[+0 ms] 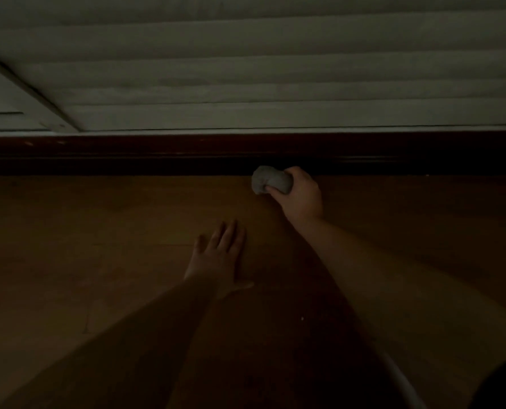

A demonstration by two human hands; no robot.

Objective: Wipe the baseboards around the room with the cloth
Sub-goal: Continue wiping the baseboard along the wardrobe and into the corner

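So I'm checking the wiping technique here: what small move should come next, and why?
Probably slide the right hand sideways along the dark baseboard, keeping the balled cloth pressed to it. The cloth already sits at the baseboard's foot, long stretches run on both sides, and the left hand lies flat on the wooden floor as a brace.

A brown wooden floor (98,231) carries the flat, spread left hand (217,256).

No text, label, brand, number or sign can be read anywhere in this dim view of the room.
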